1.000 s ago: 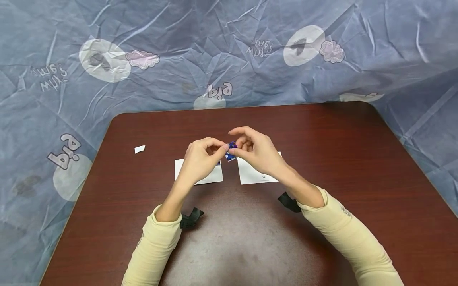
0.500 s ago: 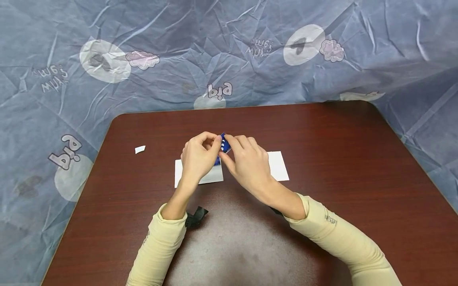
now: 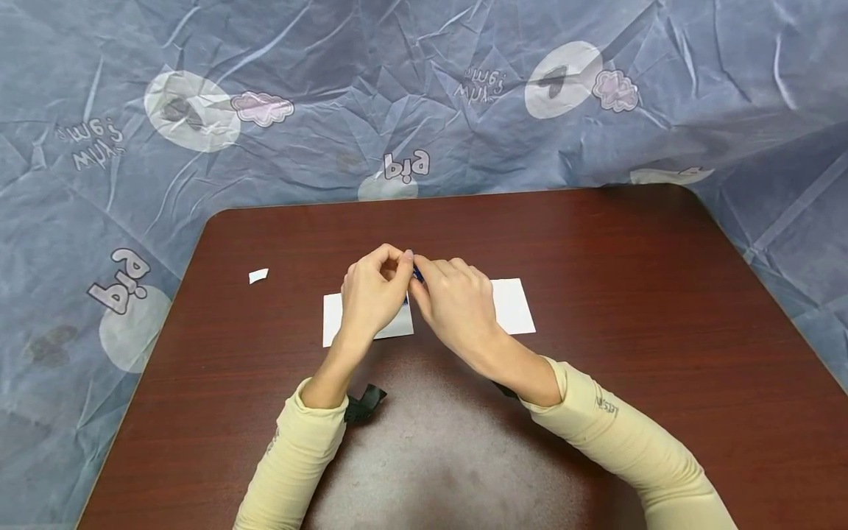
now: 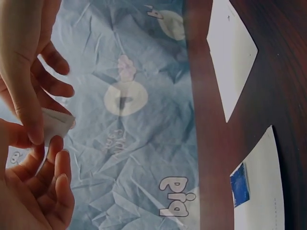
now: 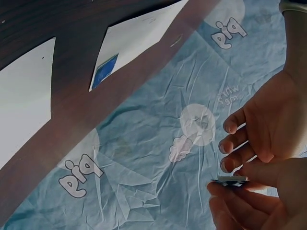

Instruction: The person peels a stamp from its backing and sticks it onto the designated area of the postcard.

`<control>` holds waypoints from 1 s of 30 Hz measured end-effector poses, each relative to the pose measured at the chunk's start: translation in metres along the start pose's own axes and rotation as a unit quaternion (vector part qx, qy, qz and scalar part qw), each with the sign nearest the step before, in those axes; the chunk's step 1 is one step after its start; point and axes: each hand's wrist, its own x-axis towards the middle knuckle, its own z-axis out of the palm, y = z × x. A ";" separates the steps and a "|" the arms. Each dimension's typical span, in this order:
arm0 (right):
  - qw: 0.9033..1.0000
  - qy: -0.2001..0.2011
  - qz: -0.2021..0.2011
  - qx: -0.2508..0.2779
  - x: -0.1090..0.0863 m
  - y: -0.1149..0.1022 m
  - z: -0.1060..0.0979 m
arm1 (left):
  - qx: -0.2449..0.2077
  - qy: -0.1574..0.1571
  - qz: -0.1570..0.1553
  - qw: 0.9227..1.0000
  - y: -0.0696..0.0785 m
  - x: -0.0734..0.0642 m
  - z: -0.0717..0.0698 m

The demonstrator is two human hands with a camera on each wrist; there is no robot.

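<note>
A small blue sticker (image 3: 417, 274), stamp-like with a pale back, is held up between both hands above the table. My left hand (image 3: 369, 298) pinches one side of it between thumb and forefinger. From the other side my right hand (image 3: 458, 300) pinches it too, covering most of the blue face. In the left wrist view the pale side of the sticker (image 4: 58, 126) shows a finely toothed edge. Seen edge-on in the right wrist view, the sticker (image 5: 231, 182) lies between the right thumb and fingers.
Two white cards or envelopes lie below the hands: the left one (image 3: 333, 325) bears a blue patch (image 4: 240, 185) at its edge, and the right one (image 3: 515, 306) is partly covered by the right hand. A white scrap (image 3: 258, 276) lies farther left on the brown table (image 3: 583, 243).
My right hand has shifted left and its fingers have closed in over the sticker, hiding more of the blue face. My left hand has risen slightly and kept its pinch.
</note>
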 end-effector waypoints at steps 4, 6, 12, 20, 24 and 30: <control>1.000 0.004 -0.003 0.007 0.001 0.001 -0.001 | -0.026 -0.008 0.009 1.000 -0.002 0.000 0.000; 1.000 0.008 -0.003 0.013 0.001 0.001 -0.001 | -0.032 -0.008 0.015 0.999 -0.002 0.000 0.000; 0.995 -0.009 0.045 0.090 0.003 0.006 -0.004 | -0.028 0.000 0.027 0.999 0.000 -0.002 -0.001; 0.906 -0.119 0.216 0.344 0.007 0.015 -0.015 | -0.082 0.001 0.025 0.996 0.001 -0.003 -0.003; 0.832 -0.136 0.282 0.457 0.008 0.016 -0.016 | -0.164 -0.028 0.000 0.986 0.005 -0.004 -0.003; 0.841 -0.129 0.259 0.457 0.004 0.018 -0.020 | -0.217 -0.048 0.016 0.975 0.007 -0.004 -0.003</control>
